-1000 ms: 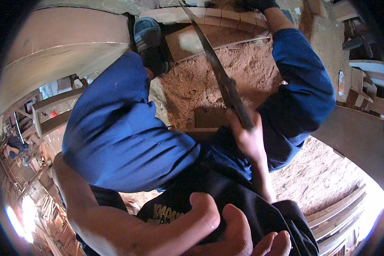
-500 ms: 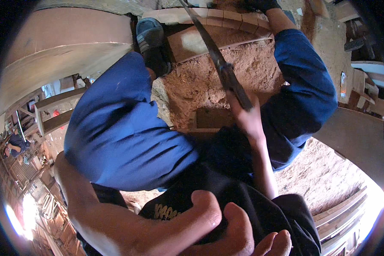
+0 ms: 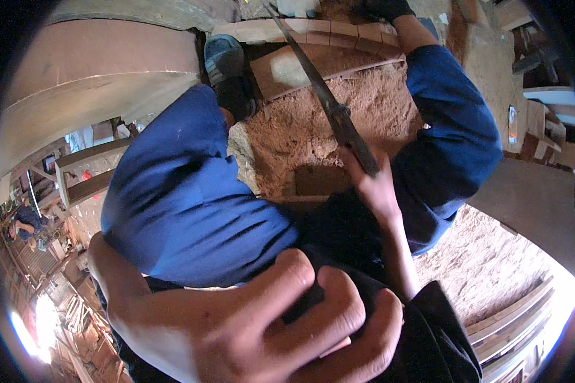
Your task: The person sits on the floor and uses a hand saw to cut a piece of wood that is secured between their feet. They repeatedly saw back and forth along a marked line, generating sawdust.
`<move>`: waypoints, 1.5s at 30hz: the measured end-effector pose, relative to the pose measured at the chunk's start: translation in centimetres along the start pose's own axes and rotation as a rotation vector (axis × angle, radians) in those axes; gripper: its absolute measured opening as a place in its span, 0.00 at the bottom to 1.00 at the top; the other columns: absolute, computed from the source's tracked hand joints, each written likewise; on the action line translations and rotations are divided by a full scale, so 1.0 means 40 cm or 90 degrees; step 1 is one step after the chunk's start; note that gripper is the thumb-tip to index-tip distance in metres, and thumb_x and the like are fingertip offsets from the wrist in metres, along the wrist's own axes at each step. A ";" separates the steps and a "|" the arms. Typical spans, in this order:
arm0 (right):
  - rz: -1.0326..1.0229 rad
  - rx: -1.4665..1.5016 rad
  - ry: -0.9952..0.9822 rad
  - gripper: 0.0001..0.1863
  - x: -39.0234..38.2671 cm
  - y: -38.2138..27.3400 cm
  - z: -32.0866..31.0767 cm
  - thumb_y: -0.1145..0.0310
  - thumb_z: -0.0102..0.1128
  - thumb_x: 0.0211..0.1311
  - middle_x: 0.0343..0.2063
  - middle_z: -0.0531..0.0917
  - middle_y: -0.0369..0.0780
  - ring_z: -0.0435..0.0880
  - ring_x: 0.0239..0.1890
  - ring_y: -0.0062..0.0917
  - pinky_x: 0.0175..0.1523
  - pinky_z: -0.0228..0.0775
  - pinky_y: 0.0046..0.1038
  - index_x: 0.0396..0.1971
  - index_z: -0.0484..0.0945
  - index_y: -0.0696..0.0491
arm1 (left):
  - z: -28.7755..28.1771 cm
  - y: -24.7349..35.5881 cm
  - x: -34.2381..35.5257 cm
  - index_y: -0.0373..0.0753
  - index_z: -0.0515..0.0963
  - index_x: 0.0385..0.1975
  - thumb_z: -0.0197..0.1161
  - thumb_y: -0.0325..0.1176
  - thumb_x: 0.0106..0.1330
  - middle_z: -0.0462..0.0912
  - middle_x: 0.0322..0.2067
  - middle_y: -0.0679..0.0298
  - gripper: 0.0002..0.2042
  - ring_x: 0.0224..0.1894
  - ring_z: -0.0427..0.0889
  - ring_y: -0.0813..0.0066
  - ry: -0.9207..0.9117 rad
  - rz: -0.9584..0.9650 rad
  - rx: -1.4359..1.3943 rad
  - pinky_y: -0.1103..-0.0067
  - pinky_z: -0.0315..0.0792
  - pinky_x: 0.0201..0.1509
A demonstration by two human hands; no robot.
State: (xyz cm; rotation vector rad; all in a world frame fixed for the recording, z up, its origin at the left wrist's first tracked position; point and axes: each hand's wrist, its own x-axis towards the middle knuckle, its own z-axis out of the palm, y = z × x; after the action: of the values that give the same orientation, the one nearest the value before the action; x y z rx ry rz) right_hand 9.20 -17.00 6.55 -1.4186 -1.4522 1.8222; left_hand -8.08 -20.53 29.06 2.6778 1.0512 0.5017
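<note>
My right hand (image 3: 378,191) is closed around the lower end of a long, dark, tapered tool (image 3: 326,99). A small knob sticks out of it partway along, and its thin end reaches up to the far edge of the view. What kind of tool it is I cannot make out. My left hand (image 3: 249,325) hangs large in the near foreground over my lap, its fingers bent and apart. Nothing shows gripped in it, though the palm side is partly hidden. Between my legs, in blue trousers (image 3: 179,191), lies rough reddish-brown ground (image 3: 287,140).
Beyond the ground stand a flat board (image 3: 287,67) and a curved row of wooden blocks (image 3: 313,32). My sandalled left foot (image 3: 227,70) is beside them. A large wooden slab (image 3: 108,57) fills the upper left. Another person (image 3: 25,220) is far off left, near scattered timber (image 3: 83,313).
My left hand has risen in the view, its fingers now higher above my lap. My right hand has shifted slightly down and right with the tool.
</note>
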 end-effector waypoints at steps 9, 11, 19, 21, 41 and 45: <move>-0.008 -0.028 0.009 0.10 -0.046 0.037 -0.005 0.67 0.59 0.63 0.19 0.71 0.30 0.66 0.24 0.13 0.28 0.60 0.23 0.28 0.76 0.58 | 0.062 0.076 -0.052 0.40 0.82 0.38 0.63 0.35 0.58 0.81 0.33 0.63 0.11 0.36 0.79 0.71 0.059 -0.114 0.015 0.71 0.76 0.38; -0.030 -0.001 0.021 0.10 -0.022 0.017 0.012 0.67 0.59 0.63 0.19 0.71 0.30 0.65 0.24 0.13 0.28 0.60 0.23 0.28 0.75 0.58 | 0.070 0.047 -0.054 0.39 0.82 0.39 0.63 0.34 0.56 0.80 0.32 0.63 0.12 0.35 0.79 0.71 0.065 -0.049 0.038 0.70 0.76 0.38; 0.029 -0.139 -0.071 0.10 -0.123 -0.014 -0.086 0.71 0.59 0.62 0.28 0.82 0.38 0.76 0.31 0.19 0.37 0.70 0.26 0.40 0.78 0.60 | 0.059 0.072 -0.059 0.39 0.82 0.38 0.64 0.34 0.55 0.81 0.30 0.64 0.12 0.32 0.80 0.71 0.127 -0.101 0.079 0.69 0.77 0.39; 0.016 -0.055 -0.023 0.07 -0.071 0.011 -0.027 0.71 0.58 0.62 0.22 0.75 0.34 0.69 0.26 0.15 0.31 0.64 0.24 0.33 0.77 0.60 | 0.055 0.080 -0.052 0.40 0.82 0.38 0.64 0.35 0.55 0.81 0.29 0.64 0.12 0.32 0.79 0.72 0.135 -0.098 0.088 0.70 0.77 0.37; 0.021 -0.032 -0.027 0.08 -0.103 -0.015 -0.044 0.72 0.59 0.61 0.22 0.78 0.35 0.71 0.25 0.16 0.31 0.67 0.25 0.35 0.79 0.61 | 0.021 0.060 -0.047 0.39 0.81 0.40 0.64 0.30 0.51 0.78 0.27 0.65 0.15 0.28 0.78 0.76 0.104 0.006 0.162 0.75 0.77 0.32; 0.042 -0.050 0.001 0.08 -0.129 0.008 -0.035 0.72 0.59 0.61 0.22 0.78 0.34 0.71 0.26 0.16 0.33 0.67 0.24 0.35 0.78 0.61 | 0.032 0.073 -0.054 0.40 0.80 0.42 0.64 0.30 0.52 0.78 0.27 0.66 0.15 0.28 0.78 0.76 0.086 0.004 0.143 0.74 0.78 0.32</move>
State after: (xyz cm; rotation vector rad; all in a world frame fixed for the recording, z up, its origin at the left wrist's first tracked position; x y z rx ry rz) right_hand 12.58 -20.57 8.69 -1.5220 -1.5084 1.8218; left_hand -7.29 -24.23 28.35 2.8772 1.2013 0.6074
